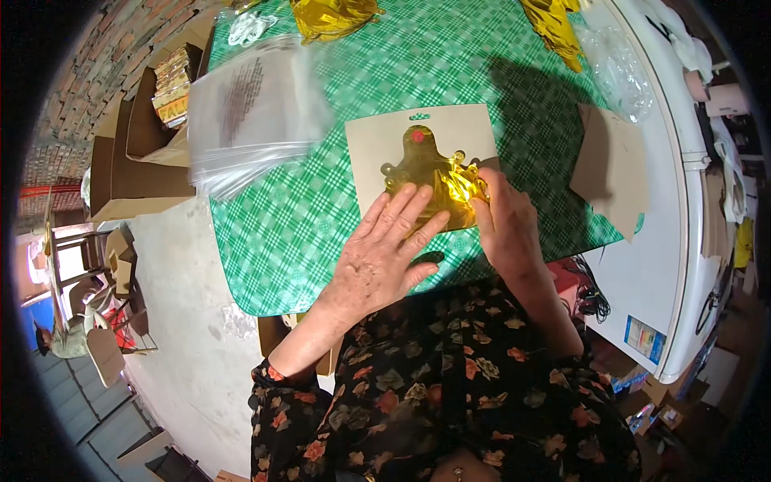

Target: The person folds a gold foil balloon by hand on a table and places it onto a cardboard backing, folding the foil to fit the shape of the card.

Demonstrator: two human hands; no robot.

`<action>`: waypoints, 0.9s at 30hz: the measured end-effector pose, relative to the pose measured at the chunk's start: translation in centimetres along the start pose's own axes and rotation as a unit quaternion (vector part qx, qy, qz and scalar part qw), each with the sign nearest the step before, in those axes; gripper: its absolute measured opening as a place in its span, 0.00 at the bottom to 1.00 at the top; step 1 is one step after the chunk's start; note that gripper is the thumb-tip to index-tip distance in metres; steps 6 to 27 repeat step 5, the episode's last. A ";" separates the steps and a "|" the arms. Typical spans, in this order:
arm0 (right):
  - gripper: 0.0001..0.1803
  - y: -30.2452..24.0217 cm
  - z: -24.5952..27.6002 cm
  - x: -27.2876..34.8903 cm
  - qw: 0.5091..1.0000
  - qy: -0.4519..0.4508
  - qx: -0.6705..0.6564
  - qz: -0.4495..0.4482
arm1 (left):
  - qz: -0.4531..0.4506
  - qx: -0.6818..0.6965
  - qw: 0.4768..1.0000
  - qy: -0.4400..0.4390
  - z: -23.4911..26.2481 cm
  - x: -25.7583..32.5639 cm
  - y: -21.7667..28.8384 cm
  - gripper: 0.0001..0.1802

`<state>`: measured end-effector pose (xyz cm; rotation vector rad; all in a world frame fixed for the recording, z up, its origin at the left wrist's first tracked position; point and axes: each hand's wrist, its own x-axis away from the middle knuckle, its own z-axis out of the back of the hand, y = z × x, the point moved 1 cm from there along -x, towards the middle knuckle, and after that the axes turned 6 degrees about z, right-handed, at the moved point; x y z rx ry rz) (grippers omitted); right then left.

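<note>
A pale card [371, 136] with a hang slot at its top lies on the table before me. On it rests a flat, shiny gold foil balloon [456, 186] with rounded knobs along its edges and a red spot near the top. My left hand [365, 261] is stretched out, its fingers lying over the lower left of the foil. At the right edge of the foil, the thumb and fingers of my right hand [511, 229] pinch it. The lower part of the card is partly hidden by my hands and the foil.
A green checked cloth [277, 277] covers the table. Clear plastic bags [249, 112] are stacked at the left, beside open cardboard boxes [140, 173]. More gold foil [333, 18] lies at the far edge. On the right are another card [612, 161] and a white appliance [642, 281].
</note>
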<state>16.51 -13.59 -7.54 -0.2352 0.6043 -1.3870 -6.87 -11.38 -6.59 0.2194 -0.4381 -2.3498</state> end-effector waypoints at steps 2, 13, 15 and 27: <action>0.21 0.1 0.0 0.0 1.000 0.003 -0.003 0.002 | 0.009 -0.006 1.000 -0.002 -0.1 -0.2 0.0 0.41; 0.21 0.5 0.0 -0.1 1.000 -0.005 -0.024 -0.012 | 0.026 -0.019 0.999 0.008 -0.3 -0.2 0.2 0.45; 0.21 0.5 0.0 -0.1 1.000 -0.005 -0.024 -0.012 | 0.026 -0.019 0.999 0.008 -0.3 -0.2 0.2 0.45; 0.21 0.5 0.0 -0.1 1.000 -0.005 -0.024 -0.012 | 0.026 -0.019 0.999 0.008 -0.3 -0.2 0.2 0.45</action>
